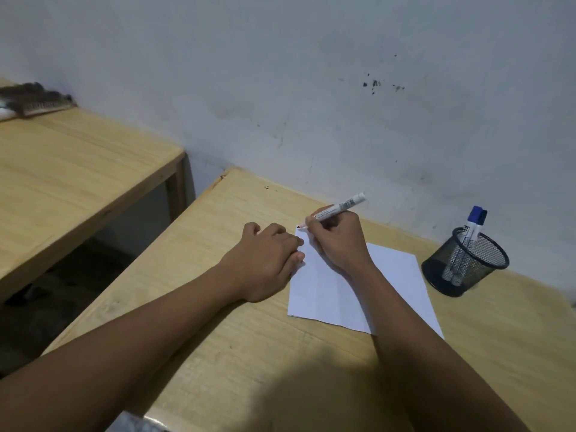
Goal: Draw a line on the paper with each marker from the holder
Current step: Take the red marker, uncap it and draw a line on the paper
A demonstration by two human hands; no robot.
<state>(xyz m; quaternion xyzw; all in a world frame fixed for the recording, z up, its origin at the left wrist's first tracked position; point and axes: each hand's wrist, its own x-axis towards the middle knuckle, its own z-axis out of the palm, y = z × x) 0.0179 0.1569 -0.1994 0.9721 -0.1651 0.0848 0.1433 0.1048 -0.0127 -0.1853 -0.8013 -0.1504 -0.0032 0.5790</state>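
Note:
A white sheet of paper (396,285) lies on the wooden table (249,353). My right hand (338,241) grips a white marker (339,208) with a red tip, uncapped, its tip touching the paper's far left corner. My left hand (265,260) rests curled on the table, fingertips on the paper's left edge; whether it holds anything is hidden. A black mesh holder (467,265) stands to the right of the paper with two capped markers (475,222) in it, one with a blue cap and one with a dark cap.
A grey wall runs close behind the table. A second wooden table (78,176) stands to the left across a gap, with a dark brush-like object (34,99) at its far edge. A shadow falls on the table's near part.

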